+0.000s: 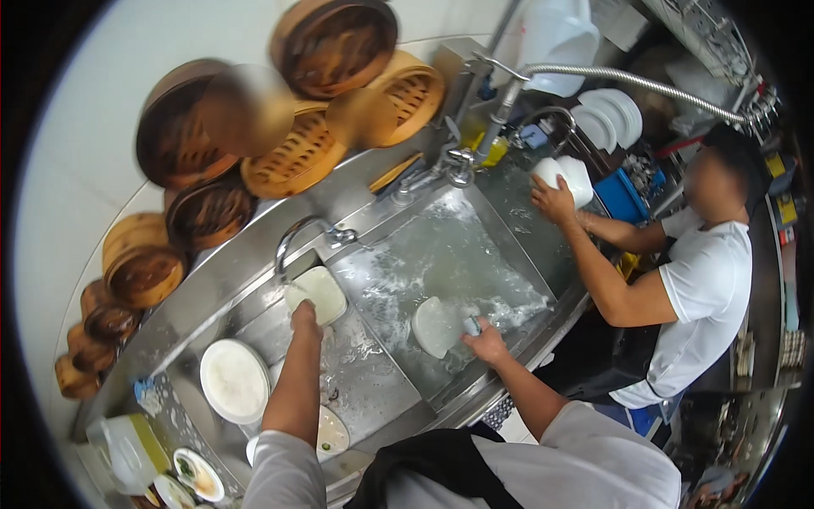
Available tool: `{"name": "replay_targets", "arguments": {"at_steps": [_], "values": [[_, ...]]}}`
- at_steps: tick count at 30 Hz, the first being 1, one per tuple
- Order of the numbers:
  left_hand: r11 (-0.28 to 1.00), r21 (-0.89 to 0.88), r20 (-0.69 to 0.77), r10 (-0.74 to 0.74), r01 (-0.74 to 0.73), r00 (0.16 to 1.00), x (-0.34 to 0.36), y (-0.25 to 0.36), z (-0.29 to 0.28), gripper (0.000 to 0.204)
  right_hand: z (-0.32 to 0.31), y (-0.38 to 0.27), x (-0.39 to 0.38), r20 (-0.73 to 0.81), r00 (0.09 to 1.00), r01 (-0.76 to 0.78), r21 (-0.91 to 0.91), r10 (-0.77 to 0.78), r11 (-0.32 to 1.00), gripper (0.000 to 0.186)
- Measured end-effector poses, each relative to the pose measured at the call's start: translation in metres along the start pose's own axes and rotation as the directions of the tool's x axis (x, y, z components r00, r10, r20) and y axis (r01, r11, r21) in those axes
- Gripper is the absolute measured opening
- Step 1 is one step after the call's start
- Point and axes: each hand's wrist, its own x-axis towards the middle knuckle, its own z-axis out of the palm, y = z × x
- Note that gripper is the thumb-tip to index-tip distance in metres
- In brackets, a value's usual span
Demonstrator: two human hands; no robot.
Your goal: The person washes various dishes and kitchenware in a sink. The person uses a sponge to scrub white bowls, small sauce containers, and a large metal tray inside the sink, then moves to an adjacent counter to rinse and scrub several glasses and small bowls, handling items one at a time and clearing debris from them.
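Note:
My left hand (pixel 306 316) grips the near edge of a white square dish (pixel 319 294) with rounded corners, beneath the curved tap (pixel 298 227). Over the wide water-filled basin (pixel 500 222), my right hand (pixel 487 342) is closed on a small pale grey block (pixel 471 326), which looks like a sponge. A round white plate (pixel 434 327) sits partly in the water just left of that hand, apart from the fingers. Round white plates (pixel 235 382) are stacked left of my left forearm. Under that forearm, a plate with food scraps (pixel 332 431) is partly hidden.
Bamboo steamers (pixel 297 148) crowd the back ledge. At the right, a co-worker (pixel 704 263) holds white dishes (pixel 570 180) over another basin. A flexible metal hose (pixel 636 82) arches above. Soiled plates (pixel 198 475) and a clear tub (pixel 127 451) stand at the lower left.

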Motion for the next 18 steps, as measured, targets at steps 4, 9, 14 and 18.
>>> {"name": "replay_targets", "arguments": {"at_steps": [4, 9, 14, 18], "values": [[0.995, 0.036, 0.172, 0.081, -0.089, 0.982, -0.004, 0.001, 0.002, 0.03, 0.011, 0.002, -0.001, -0.103, 0.994, 0.024, -0.019, -0.026, 1.0, 0.065], [0.991, 0.089, 0.127, -0.11, 0.099, 0.986, -0.033, 0.037, 0.039, 0.037, 0.008, -0.036, -0.016, 0.083, 0.996, 0.033, 0.075, -0.039, 0.997, 0.066], [0.628, 0.776, -0.139, 0.27, -0.065, 0.953, 0.028, 0.02, -0.003, 0.06, -0.023, -0.058, -0.039, -0.027, 1.0, 0.016, -0.002, -0.016, 1.0, 0.067], [0.775, 0.625, -0.026, 0.149, -0.1, 0.989, 0.057, -0.013, -0.005, 0.057, -0.055, -0.027, -0.058, -0.141, 0.988, 0.061, 0.036, -0.055, 0.997, 0.069]]}}
